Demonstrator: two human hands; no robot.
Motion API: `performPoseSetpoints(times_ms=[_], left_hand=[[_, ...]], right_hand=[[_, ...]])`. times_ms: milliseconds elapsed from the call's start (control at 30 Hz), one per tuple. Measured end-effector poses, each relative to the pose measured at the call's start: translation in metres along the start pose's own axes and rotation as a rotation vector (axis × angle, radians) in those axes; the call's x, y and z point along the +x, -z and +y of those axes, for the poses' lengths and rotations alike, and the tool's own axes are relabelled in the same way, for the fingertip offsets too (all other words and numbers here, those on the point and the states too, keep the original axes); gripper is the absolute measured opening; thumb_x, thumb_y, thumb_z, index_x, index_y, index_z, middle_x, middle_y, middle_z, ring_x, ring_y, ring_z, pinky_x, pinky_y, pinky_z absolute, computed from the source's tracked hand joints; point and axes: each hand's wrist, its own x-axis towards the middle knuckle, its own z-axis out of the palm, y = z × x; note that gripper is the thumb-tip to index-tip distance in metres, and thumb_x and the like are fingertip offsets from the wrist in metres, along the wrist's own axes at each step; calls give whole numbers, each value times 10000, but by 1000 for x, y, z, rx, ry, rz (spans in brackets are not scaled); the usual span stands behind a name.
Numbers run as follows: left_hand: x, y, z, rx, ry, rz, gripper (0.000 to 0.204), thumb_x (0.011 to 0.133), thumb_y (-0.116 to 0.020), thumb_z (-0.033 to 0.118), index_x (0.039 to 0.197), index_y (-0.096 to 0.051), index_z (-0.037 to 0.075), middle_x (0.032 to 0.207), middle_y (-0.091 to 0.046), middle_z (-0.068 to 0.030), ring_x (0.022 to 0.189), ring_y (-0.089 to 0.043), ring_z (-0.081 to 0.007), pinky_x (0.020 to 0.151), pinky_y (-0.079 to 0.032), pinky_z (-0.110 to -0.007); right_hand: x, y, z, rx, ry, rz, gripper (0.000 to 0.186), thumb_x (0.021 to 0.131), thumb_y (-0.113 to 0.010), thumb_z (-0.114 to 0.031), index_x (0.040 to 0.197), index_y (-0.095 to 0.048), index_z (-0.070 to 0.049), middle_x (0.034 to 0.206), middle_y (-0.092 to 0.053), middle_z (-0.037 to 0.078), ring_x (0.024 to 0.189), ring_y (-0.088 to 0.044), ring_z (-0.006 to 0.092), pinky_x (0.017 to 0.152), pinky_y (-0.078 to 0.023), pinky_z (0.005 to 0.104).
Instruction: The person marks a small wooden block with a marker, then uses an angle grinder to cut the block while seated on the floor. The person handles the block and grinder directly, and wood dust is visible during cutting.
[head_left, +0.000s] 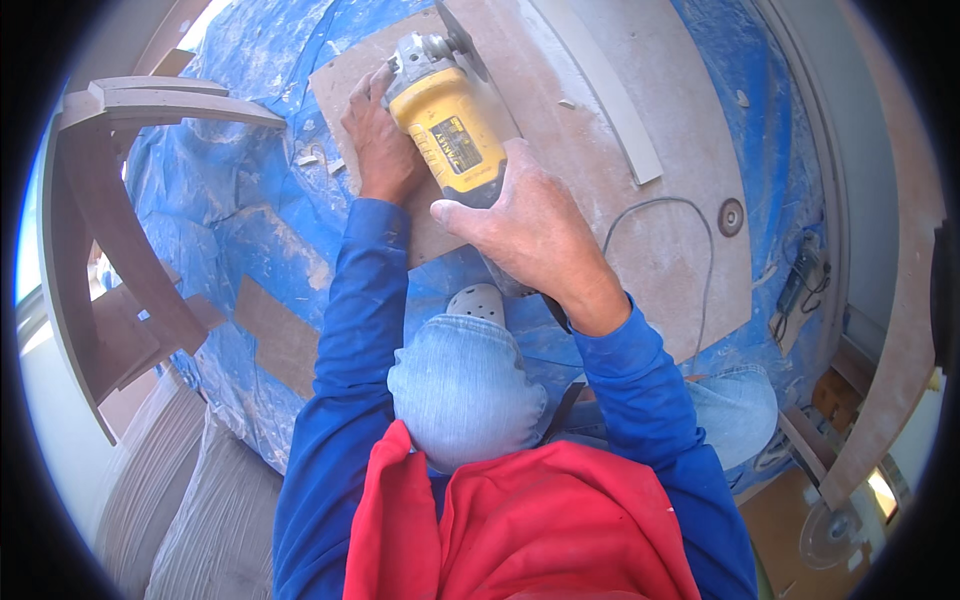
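A yellow angle grinder (pixel 447 120) with a grey metal head lies over a brown flat board (pixel 660 230) spread on a blue tarp (pixel 230 200). My right hand (pixel 535 230) grips the grinder's rear body from above. My left hand (pixel 378 135) sits beside the grinder's head, fingers pressed against its left side and the board. The disc at the grinder's front stands on the board near its far edge. The grinder's black cord (pixel 690 215) loops across the board to the right. My knee in blue jeans (pixel 465 385) is bent below the hands.
A pale curved strip (pixel 620 95) lies on the board to the right. A spare round disc (pixel 731 216) rests near the board's right edge. Curved brown wooden pieces (pixel 120 230) stand at the left. Another power tool (pixel 800 280) lies at the right on the tarp.
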Motion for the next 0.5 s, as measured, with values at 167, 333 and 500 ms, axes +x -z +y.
performPoseSetpoints(times_ms=[167,333,500], left_hand=[[0,1,1,10,10,-11,509,977,-698,308,1472,-685,188,1612,-539,-91,1478,-437,-405,1209,-318,-566],[0,1,0,-12,11,-9,519,972,-709,321,1471,-684,183,1603,-543,-97,1480,-435,-406,1209,-317,-567],[0,1,0,18,-2,-17,514,974,-709,322,1467,-686,180,1595,-543,-102,1482,-432,-405,1207,-318,-568]], right_hand=[[0,1,0,9,-12,-6,699,819,-878,-394,1263,-622,81,1073,-775,266,1007,-785,370,893,-608,440],[0,1,0,4,-6,-10,701,822,-877,-397,1264,-620,82,1081,-773,270,1005,-784,368,891,-609,443],[1,1,1,4,-3,-17,705,822,-875,-400,1262,-615,86,1078,-771,275,1004,-783,369,889,-611,448]])
